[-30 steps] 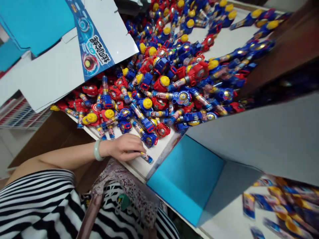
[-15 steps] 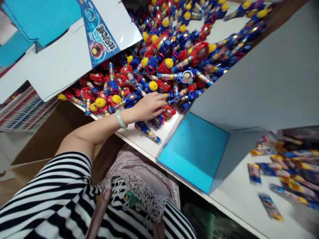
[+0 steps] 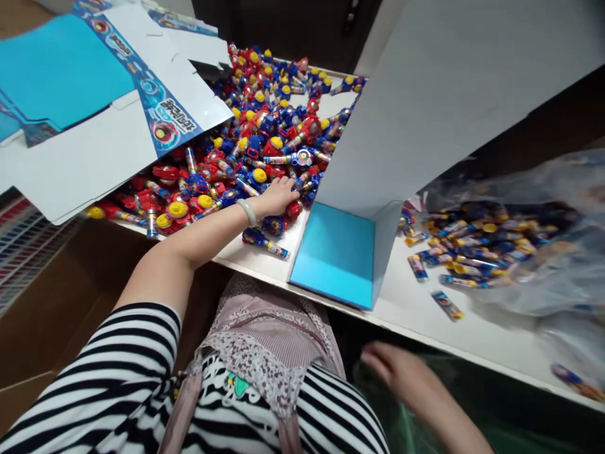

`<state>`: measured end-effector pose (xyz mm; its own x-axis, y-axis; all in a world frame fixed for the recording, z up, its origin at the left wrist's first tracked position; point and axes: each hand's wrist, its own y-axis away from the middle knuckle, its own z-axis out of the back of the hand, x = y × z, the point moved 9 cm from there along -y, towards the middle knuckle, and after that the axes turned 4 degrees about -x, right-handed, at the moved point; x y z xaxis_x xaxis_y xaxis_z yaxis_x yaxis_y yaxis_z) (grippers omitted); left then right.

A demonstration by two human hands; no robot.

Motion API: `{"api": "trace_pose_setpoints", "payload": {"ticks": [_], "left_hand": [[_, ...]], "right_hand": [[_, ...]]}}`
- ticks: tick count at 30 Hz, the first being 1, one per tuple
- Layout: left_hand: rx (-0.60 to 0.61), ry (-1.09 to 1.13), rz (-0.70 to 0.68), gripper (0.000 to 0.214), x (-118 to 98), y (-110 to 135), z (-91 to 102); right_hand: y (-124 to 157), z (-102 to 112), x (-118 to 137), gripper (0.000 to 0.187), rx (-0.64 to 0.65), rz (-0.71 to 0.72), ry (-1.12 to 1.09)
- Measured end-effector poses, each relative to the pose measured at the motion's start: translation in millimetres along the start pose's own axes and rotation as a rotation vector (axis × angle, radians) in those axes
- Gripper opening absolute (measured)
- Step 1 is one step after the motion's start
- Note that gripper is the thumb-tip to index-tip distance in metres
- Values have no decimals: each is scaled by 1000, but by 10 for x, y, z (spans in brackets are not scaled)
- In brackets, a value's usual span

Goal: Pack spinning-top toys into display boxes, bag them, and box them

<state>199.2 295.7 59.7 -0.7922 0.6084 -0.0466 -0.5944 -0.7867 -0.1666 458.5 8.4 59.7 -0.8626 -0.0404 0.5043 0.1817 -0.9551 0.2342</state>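
My left hand [image 3: 278, 197], a pale bangle on its wrist, rests on the near edge of a heap of toys [image 3: 255, 145]. These are red and blue plastic spinner toys with yellow caps and clear printed tubes. Its fingers lie curled over the pieces, and what they grip is hidden. A single blue toy with a tube [image 3: 265, 244] lies apart on the white table [image 3: 416, 309], just below that hand. Low at the bottom right, blurred above green plastic, my right hand [image 3: 394, 372] shows fingers apart and nothing in them.
An upright cardboard display box [image 3: 338, 255] with a blue base stands right of the heap. Flat printed card [image 3: 118, 107] overhangs the heap's left side. Wrapped packets [image 3: 447, 306] lie near a clear plastic bag [image 3: 496, 246] of more. A brown carton [image 3: 47, 315] stands left.
My view has swung and widened, bringing the plastic bag into sight. My left hand has moved from the table's front onto the heap. My right hand has come into view at the bottom.
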Motion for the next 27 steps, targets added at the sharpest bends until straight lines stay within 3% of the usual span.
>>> {"api": "trace_pose_setpoints", "payload": {"ticks": [2, 5, 8, 10, 12, 13, 14, 16, 18, 20, 22, 27], "left_hand": [[-56, 167, 27, 36, 77, 18, 132], [-253, 594, 123, 35, 159, 87, 441], [-466, 862, 57, 37, -39, 238, 772], [-504, 882, -50, 38, -237, 343, 914], [-485, 822, -143, 36, -287, 423, 989], [-488, 769, -144, 31, -192, 449, 1013], [-497, 696, -98, 24, -7, 457, 1022], [-500, 496, 121, 19, 554, 420, 966], [-352, 267, 317, 25, 1068, 294, 750], [-176, 84, 371, 29, 1347, 122, 486], [-88, -24, 360, 31, 1425, -27, 301], [-96, -38, 334, 35, 1336, -144, 200]], "right_hand": [[-393, 197, 215, 25, -60, 133, -116], [-1199, 558, 814, 41, -306, 377, -322], [-1857, 716, 1422, 78, -499, 564, -411], [-2052, 744, 1650, 73, -555, 657, -431], [-2064, 822, 1588, 52, -601, 661, -481], [-2017, 904, 1451, 44, -647, 633, -516], [-1941, 1014, 1268, 41, -717, 597, -543], [-1740, 1268, 877, 45, -915, 530, -528], [-1612, 1425, 629, 47, -1054, 504, -410], [-1702, 1387, 557, 45, -1015, 499, -270], [-1925, 1207, 553, 42, -886, 474, -185], [-2230, 871, 613, 41, -719, 410, -152]]}}
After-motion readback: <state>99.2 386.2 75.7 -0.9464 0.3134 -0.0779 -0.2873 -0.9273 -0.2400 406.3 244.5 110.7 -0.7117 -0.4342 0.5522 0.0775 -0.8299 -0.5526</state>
